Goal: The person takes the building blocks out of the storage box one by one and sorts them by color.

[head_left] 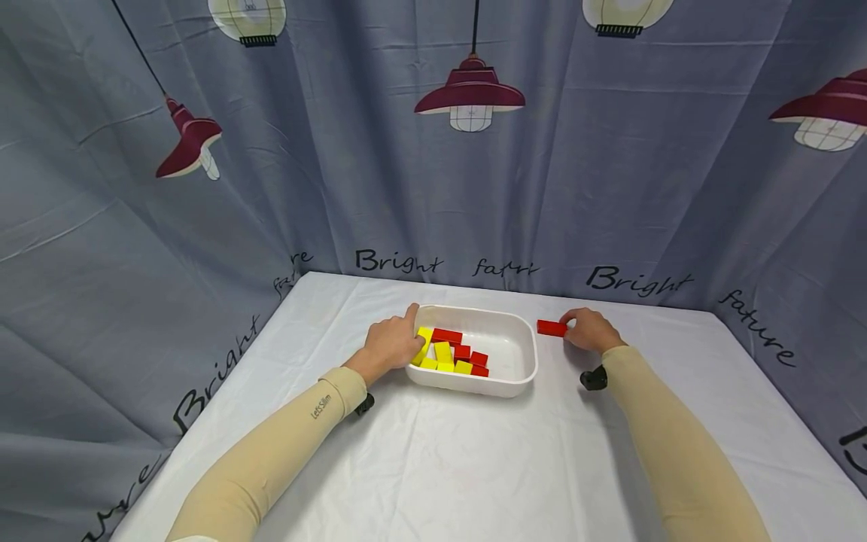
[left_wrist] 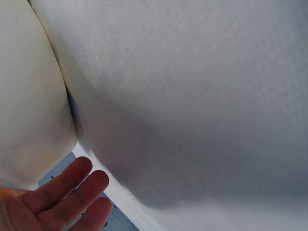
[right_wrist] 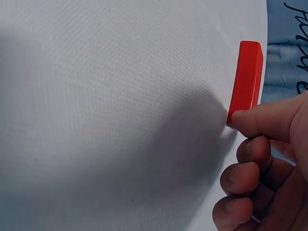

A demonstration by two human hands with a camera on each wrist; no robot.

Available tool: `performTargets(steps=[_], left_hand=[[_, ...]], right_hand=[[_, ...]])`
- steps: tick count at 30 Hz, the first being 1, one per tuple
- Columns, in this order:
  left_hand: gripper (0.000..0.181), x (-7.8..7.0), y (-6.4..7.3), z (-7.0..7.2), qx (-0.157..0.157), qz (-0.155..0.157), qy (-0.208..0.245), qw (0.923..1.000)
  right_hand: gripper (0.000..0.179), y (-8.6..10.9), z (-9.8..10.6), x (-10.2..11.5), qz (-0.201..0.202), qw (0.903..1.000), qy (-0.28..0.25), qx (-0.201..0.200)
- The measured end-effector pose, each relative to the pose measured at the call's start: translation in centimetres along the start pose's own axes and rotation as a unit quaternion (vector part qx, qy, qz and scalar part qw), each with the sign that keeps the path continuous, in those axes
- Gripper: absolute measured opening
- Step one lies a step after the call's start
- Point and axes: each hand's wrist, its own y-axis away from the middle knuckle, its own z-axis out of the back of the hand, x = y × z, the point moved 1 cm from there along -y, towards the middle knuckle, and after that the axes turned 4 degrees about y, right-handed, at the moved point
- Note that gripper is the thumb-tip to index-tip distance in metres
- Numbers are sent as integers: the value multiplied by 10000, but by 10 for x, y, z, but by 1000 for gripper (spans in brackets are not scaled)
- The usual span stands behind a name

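Note:
A white plastic tub (head_left: 504, 386) sits on the table with yellow blocks (head_left: 442, 351) and red blocks (head_left: 447, 336) gathered in its left part. At the tub's left end my left hand (head_left: 394, 342) rests against the rim, index finger extended along it and thumb side over the inside. Three of its fingers (left_wrist: 72, 192) look straight and loose in the left wrist view, beside the tub wall (left_wrist: 33, 96). To the right of the tub, my right hand (head_left: 588, 330) pinches one end of a long red block (right_wrist: 246, 77) between thumb and fingers; the block's other end points toward the tub.
A white cloth (head_left: 474, 467) covers the table. Behind and at the sides hangs a grey curtain (head_left: 366, 165) printed with lamps and writing, meeting the table's back edge. A dark wrist camera (head_left: 594, 379) sits under the right wrist.

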Motion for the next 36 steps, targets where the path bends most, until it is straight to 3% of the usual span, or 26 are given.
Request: performTargets(steps=[16, 36], left_hand=[[70, 0, -1, -1, -32, 10, 0, 10000], [70, -1, -1, 1, 12, 47, 10, 10000]], right_hand=[[47, 6, 1, 2, 10, 9999, -12, -123], [41, 21, 21, 25, 485, 9987, -108, -138]])
